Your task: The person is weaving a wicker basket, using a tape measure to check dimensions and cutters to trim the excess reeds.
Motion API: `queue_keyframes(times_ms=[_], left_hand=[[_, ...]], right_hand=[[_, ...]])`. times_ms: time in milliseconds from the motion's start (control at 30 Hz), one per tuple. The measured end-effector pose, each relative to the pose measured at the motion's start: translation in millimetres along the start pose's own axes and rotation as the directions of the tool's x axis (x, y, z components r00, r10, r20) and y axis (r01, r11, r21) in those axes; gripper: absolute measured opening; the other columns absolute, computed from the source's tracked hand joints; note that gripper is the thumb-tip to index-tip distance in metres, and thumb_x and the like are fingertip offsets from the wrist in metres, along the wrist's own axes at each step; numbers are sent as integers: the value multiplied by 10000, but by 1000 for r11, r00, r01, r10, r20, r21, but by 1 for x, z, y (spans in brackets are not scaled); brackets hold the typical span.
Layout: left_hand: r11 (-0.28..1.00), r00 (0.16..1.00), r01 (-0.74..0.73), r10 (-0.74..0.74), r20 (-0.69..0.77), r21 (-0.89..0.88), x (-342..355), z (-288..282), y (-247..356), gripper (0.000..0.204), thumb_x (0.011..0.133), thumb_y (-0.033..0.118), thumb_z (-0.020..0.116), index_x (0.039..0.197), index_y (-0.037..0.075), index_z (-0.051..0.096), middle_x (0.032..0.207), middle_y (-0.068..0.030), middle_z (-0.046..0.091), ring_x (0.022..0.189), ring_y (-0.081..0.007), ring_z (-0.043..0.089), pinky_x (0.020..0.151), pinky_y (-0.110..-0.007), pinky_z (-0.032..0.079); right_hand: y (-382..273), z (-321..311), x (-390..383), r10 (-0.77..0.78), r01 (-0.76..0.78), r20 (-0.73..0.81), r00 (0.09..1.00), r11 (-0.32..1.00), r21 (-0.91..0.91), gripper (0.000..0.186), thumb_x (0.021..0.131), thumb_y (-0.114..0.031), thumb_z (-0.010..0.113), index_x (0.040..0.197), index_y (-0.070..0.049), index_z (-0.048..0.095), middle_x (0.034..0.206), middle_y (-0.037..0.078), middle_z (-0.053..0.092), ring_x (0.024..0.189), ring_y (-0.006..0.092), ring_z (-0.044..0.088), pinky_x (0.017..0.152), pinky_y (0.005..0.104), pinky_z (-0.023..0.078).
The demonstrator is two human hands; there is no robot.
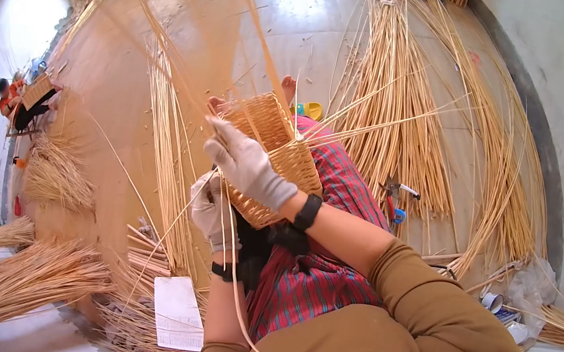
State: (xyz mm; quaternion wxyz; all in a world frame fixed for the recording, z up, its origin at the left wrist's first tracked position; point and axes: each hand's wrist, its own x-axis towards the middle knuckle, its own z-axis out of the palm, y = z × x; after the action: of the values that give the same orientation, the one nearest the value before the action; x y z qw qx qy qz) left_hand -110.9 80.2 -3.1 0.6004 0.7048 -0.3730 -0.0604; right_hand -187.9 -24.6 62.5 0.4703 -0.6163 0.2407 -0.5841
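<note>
A woven rectangular cane basket (293,164) rests on my lap over red plaid trousers (340,167), with long loose strands sticking up and out from its rim. My right hand (245,160), in a pale glove, lies across the left part of the basket, fingers closed on thin cane strands (214,89), which are blurred above it. My left hand (208,208), gloved too, is below it at the basket's left side, fingers curled round cane strands that hang down past my wrist; its fingertips are partly hidden.
Cane bundles (392,105) lie along the right and lower left (38,276). Pruning shears (393,186), yellow sandals (312,110), a white paper (179,312) and a plastic bag (531,284) are on the floor. A co-worker (13,98) sits at the far left with woven work.
</note>
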Motion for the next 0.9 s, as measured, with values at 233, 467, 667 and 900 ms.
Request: queue_keyframes(times_ms=[233, 467, 667, 900], left_hand=[[988, 991, -137, 137, 2, 78, 0, 3, 5, 194, 1053, 176, 664, 1028, -15, 695, 1003, -64, 703, 939, -134, 612, 865, -301, 527], [888, 913, -405, 407, 35, 220, -30, -3, 13, 142, 1047, 140, 639, 1092, 21, 701, 1067, -158, 726, 964, -276, 676, 875, -381, 545], [753, 913, -368, 182, 364, 546, -32, 28, 44, 750, 921, 291, 770, 1594, 196, 452, 1558, -263, 434, 1340, -445, 557, 1037, -486, 525], [737, 935, -302, 105, 338, 605, -37, 39, 40, 685, 933, 253, 735, 1569, 308, 486, 1556, -255, 409, 1304, -468, 565, 1013, -503, 540]], right_hand=[[-2, -78, -41, 192, -185, 77, 978, 979, -80, 151, 1083, -72, 559, 1047, 17, 675, 915, 57, 723, 895, 136, 682, 856, 294, 558], [8, -110, -30, 431, -421, 88, 898, 900, -109, 206, 1086, -116, 584, 1019, -12, 750, 912, 18, 748, 773, 76, 652, 710, 268, 563], [-7, -90, 2, 35, 33, 135, 990, 883, -469, 190, 976, -73, 690, 1147, -6, 736, 1134, 160, 757, 1005, 253, 742, 850, 357, 583], [-9, -94, 28, 57, 46, 293, 954, 942, -333, 516, 948, 66, 556, 1443, -77, 586, 1188, 178, 719, 1042, 259, 720, 895, 356, 581]])
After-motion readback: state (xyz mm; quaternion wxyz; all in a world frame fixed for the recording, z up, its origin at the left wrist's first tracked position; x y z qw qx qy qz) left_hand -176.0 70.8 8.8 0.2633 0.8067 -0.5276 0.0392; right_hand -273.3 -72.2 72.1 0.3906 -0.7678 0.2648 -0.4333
